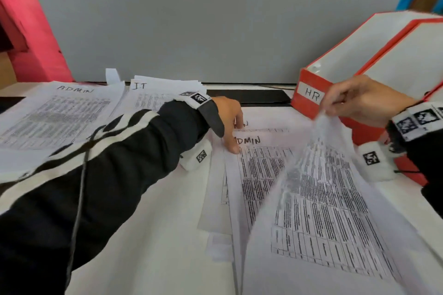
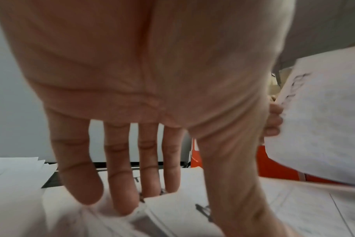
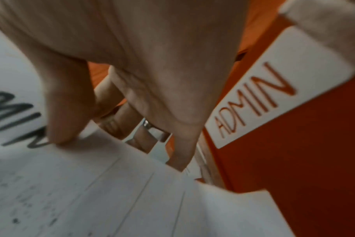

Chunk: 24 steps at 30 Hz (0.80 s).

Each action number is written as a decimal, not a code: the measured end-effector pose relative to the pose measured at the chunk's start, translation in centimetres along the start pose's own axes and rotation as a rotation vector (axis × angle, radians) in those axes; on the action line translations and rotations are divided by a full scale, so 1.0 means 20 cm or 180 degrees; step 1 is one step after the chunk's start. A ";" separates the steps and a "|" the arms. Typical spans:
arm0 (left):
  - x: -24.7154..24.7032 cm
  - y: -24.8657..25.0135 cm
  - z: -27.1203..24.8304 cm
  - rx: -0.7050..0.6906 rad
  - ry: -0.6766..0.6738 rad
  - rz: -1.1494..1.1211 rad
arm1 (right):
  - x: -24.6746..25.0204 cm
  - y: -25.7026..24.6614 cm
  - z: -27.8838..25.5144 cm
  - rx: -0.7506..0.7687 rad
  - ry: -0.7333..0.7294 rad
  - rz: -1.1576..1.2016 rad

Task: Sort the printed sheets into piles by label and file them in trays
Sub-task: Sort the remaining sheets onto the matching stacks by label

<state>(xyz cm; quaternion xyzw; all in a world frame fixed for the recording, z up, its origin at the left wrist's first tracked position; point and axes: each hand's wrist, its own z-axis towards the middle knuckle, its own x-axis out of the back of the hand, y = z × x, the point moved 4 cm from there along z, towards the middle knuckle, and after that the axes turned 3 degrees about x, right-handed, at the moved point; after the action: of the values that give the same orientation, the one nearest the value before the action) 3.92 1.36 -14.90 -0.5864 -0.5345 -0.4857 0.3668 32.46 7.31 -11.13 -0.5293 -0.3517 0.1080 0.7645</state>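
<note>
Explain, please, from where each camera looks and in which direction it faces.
Head: on the head, looking forward and down at the desk; both sleeves, left hand, right hand.
Left wrist: along the open left palm toward the paper stack.
Right wrist: along the right-hand fingers pinching the lifted sheet.
Shared: all three show the lifted sheet and the red trays.

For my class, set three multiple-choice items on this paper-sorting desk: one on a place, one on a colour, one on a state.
1. Where is the pile of printed sheets headed IT?
A. right of the ADMIN pile
B. in a tray
C. on the floor

2. The cardboard file tray labelled HR is
A. blue
B. orange-red
C. green

3. The right hand
A. lies flat
B. pinches a lifted printed sheet
C. holds a pen

Key: 1 A, it lies beside the far-left ADMIN pile; 2 B, its walls show orange-red; 3 B, the fingers grip the sheet's top.
</note>
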 end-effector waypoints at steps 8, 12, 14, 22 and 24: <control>0.01 0.00 0.01 0.0164 0.0351 -0.0283 | 0.01 0.02 0.02 -0.0083 -0.0275 0.0616; 0.05 -0.04 0.00 0.0412 0.0879 -0.0473 | -0.09 -0.05 0.14 -0.0106 -0.0308 -0.0145; 0.06 -0.05 0.00 0.0576 0.0912 -0.0477 | -0.14 -0.07 0.21 -0.0082 -0.0386 -0.0531; 0.20 0.00 -0.07 0.0612 0.1218 -0.0796 | -0.35 -0.07 0.33 0.0027 -0.0942 -0.1267; 0.22 0.00 -0.12 0.0474 0.1190 -0.0996 | -0.36 -0.08 0.33 -0.0011 -0.1084 -0.1263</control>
<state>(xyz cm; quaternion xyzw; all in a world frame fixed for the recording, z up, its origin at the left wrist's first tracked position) 3.40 0.25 -9.99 -0.3679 -0.5759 -0.5959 0.4218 22.53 7.64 -11.39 -0.4255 -0.5725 0.0429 0.6995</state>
